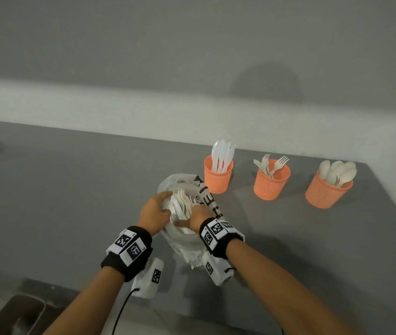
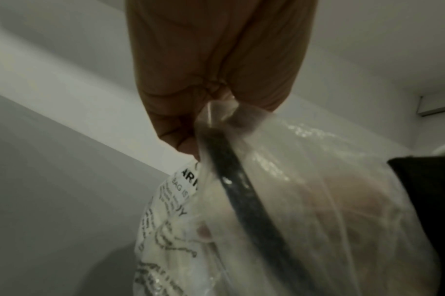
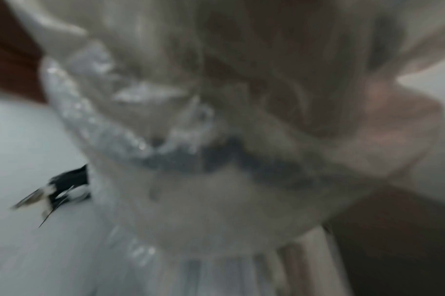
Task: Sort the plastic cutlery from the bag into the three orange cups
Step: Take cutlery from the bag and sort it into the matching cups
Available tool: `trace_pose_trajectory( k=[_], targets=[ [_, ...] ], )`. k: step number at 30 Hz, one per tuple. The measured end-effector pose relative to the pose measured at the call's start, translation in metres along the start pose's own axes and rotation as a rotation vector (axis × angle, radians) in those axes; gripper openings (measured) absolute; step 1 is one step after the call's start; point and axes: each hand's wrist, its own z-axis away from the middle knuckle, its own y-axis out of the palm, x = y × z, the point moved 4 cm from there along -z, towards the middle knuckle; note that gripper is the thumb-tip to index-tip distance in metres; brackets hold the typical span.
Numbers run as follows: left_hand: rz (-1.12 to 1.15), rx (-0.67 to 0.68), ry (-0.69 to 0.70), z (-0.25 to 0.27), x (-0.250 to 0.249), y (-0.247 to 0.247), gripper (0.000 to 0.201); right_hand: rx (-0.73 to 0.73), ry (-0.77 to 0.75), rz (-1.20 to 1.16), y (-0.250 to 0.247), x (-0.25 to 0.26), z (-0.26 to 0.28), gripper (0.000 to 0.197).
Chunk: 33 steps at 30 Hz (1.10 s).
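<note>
A clear plastic bag [image 1: 207,198] with black print stands on the grey table, holding white plastic cutlery [image 1: 180,201]. My left hand [image 1: 155,209] pinches the bag's left rim; the left wrist view shows the fingers [image 2: 216,70] closed on a fold of the bag [image 2: 292,180]. My right hand [image 1: 198,215] reaches into the bag's mouth among the cutlery, its fingertips hidden. The right wrist view shows only blurred bag film [image 3: 190,140]. To the right stand three orange cups: one with knives [image 1: 217,180], one with forks [image 1: 269,184], one with spoons [image 1: 325,192].
The grey table [image 1: 71,189] runs along a pale wall at the back and ends just right of the spoon cup. A brown box [image 1: 18,315] sits below the table's near edge at the lower left. A black cable [image 1: 122,308] hangs from my left wrist.
</note>
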Motion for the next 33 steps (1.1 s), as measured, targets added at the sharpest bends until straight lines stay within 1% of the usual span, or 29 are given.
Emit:
trace_pose_trajectory(
  k=[2, 3, 5, 6, 8, 10, 13, 14, 17, 21, 24, 26, 29, 33],
  targets=[
    [0.010, -0.011, 0.009, 0.003, 0.003, -0.003, 0.055, 0.020, 0.025, -0.114, -0.001, -0.001, -0.002, 0.047],
    [0.025, -0.016, 0.007, 0.003, 0.005, -0.004, 0.054, 0.026, 0.024, -0.140, -0.001, 0.000, -0.003, 0.050],
    [0.053, -0.024, -0.001, 0.005, 0.008, -0.005, 0.053, 0.007, 0.021, -0.158, 0.000, 0.002, -0.004, 0.068],
    [0.061, -0.029, -0.006, 0.005, 0.010, -0.006, 0.053, 0.003, 0.022, -0.161, 0.001, 0.004, -0.004, 0.074],
    [0.085, -0.034, -0.023, 0.007, 0.014, -0.007, 0.052, 0.041, 0.033, -0.179, 0.004, 0.007, -0.003, 0.078],
    [0.105, -0.036, -0.040, 0.008, 0.020, -0.008, 0.051, 0.082, 0.050, -0.198, 0.004, 0.006, -0.003, 0.075],
    [0.126, -0.043, -0.065, 0.008, 0.025, -0.010, 0.050, 0.056, 0.058, -0.130, 0.001, 0.005, -0.004, 0.055],
    [0.130, -0.048, -0.068, 0.008, 0.026, -0.010, 0.050, 0.044, 0.051, -0.099, 0.001, 0.006, -0.003, 0.052],
    [0.132, -0.067, -0.081, 0.008, 0.025, -0.008, 0.048, 0.003, 0.026, -0.037, 0.003, 0.010, -0.001, 0.053],
    [0.125, -0.083, -0.091, 0.009, 0.025, -0.006, 0.048, -0.028, 0.034, -0.030, 0.008, 0.011, -0.001, 0.052],
    [0.110, -0.090, -0.085, 0.010, 0.025, -0.005, 0.049, -0.059, 0.031, 0.001, 0.011, 0.014, 0.000, 0.064],
    [0.114, -0.094, -0.091, 0.011, 0.026, -0.006, 0.048, -0.067, 0.023, -0.024, 0.011, 0.014, 0.000, 0.063],
    [0.126, -0.104, -0.107, 0.012, 0.028, -0.009, 0.046, -0.097, 0.002, -0.126, 0.008, 0.012, -0.001, 0.051],
    [0.125, -0.106, -0.115, 0.009, 0.027, -0.006, 0.047, -0.108, -0.015, -0.253, 0.008, 0.011, 0.001, 0.055]
  ],
)
